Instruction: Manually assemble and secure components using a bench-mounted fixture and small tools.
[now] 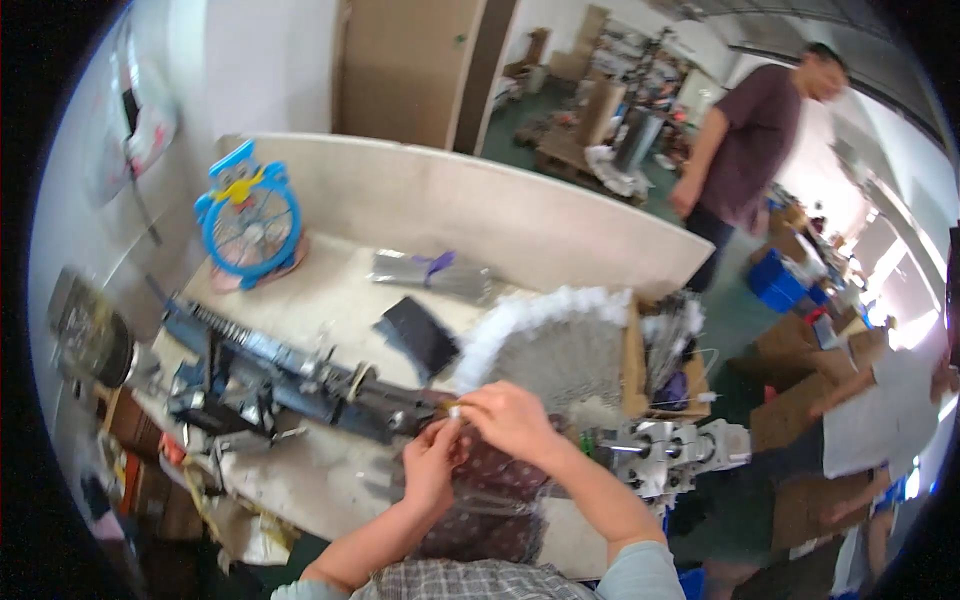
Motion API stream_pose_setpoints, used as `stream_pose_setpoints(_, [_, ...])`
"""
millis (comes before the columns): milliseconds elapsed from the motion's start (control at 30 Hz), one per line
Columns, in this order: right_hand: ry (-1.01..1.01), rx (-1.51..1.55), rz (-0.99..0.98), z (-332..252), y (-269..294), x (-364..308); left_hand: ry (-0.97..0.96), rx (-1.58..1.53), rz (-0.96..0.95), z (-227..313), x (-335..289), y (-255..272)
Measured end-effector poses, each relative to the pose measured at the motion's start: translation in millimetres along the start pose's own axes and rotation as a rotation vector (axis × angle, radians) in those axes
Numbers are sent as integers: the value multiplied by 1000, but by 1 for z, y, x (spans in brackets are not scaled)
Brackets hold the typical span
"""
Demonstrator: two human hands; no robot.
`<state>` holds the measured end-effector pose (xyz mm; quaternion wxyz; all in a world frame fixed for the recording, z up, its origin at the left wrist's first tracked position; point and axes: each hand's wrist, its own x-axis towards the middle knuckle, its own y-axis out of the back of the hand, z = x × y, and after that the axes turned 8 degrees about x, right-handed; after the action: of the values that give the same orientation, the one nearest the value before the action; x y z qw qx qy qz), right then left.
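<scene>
At the right-hand end of a long dark metal bench machine, my two hands meet. My right hand reaches over from the right, with thumb and fingers pinched around a small white piece. Just below it, my left hand is closed too, its fingertips against the same spot; the piece is too small to name. Beyond my hands lies a fanned pile of thin grey strips with white ends. A dark patterned cloth is under my forearms.
A blue cartoon-shaped fan stands at the back left. Near the low back panel lie a tied plastic-wrapped bundle and a dark flat packet. A cardboard box and a white metal device are at right. Two people are beyond.
</scene>
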<state>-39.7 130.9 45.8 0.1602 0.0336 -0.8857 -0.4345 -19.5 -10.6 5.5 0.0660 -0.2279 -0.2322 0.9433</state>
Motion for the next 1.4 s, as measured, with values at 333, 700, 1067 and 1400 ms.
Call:
stream_pose_setpoints(333, [-108,313,-97,1,3,2,-19,20,28,0,-3,4])
stream_pose_setpoints(700, [-318,570,-144,12,6,-2,-152,193,33,-6,-4,3])
stream_pose_setpoints(1067, [86,49,166,-18,-7,-13,-18,-172,-11,-6,3,1])
stream_pose_setpoints(1400, [199,-144,313,-23,-8,-23,-83,-265,-68,-13,2,3])
